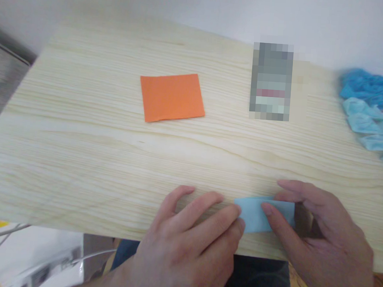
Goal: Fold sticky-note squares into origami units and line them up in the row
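Observation:
A small light blue piece of folded paper (253,217) lies at the table's front edge, between my two hands. My left hand (193,237) grips its left end between thumb and index finger, the other fingers spread over the wood. From the right, my right hand (330,243) pinches the paper, thumb on the near face and fingertips at the top edge. Farther back, an orange paper rectangle (173,98) lies flat, apart from both hands.
At the right edge is a pile of folded blue paper pieces (365,116), dark and light. A pixelated upright item (271,81) is at the back of the wooden table (89,154). Cables (3,235) and a white package (36,255) are below the table's front left.

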The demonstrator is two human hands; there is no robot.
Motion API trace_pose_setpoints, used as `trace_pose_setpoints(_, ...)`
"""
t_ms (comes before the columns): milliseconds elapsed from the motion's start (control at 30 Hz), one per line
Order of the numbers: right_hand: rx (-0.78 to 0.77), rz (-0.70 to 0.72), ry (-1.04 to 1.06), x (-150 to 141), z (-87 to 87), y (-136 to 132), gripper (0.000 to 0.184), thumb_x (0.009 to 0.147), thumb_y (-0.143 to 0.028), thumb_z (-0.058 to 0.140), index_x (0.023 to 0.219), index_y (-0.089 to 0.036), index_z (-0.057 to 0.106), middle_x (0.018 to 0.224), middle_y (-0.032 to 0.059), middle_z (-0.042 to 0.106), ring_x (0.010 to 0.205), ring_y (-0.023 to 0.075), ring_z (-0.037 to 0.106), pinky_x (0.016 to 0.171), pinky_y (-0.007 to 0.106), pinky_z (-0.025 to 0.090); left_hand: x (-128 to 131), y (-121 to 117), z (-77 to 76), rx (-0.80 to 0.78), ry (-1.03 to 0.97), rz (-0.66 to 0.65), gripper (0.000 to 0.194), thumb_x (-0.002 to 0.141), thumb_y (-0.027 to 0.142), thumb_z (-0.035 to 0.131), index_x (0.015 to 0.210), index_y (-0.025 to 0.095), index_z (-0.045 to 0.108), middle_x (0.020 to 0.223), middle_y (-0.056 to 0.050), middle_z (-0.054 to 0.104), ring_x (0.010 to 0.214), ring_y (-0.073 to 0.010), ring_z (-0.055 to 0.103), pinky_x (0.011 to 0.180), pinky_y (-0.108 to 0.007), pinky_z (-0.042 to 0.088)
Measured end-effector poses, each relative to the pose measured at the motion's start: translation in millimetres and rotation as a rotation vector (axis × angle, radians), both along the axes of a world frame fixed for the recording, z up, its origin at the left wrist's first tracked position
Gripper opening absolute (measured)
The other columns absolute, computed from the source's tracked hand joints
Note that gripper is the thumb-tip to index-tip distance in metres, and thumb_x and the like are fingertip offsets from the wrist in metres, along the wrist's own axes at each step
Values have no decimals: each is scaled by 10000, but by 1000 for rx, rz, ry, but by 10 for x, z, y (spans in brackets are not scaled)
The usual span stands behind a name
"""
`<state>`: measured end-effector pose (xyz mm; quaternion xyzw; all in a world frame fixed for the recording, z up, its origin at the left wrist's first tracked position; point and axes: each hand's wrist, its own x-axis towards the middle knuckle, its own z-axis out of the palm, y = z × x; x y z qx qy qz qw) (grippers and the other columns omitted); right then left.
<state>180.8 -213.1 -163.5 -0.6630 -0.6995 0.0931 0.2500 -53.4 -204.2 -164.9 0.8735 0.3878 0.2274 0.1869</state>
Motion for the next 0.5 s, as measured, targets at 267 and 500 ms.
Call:
trace_pose_setpoints(267,-12,-39,-28,-15,-17,-22,301,885,-316,729,1172,-266,653,1026,30,711,903,202,682,796,335,533,17,2,-6,-39,-9,5,235,926,282,684,1155,303,735,1246,56,737,1195,-219,620,1104,-453,356)
trace_pose_setpoints(500,-27,-44,0,-11,-24,-38,362,883,-313,740,1229,-285,637,1011,20,705,865,192,672,780,335,517,119,47,12,-63,-84,98,71,897,276,720,959,294,750,1020,60,779,1061,-205,645,1060,-463,372)
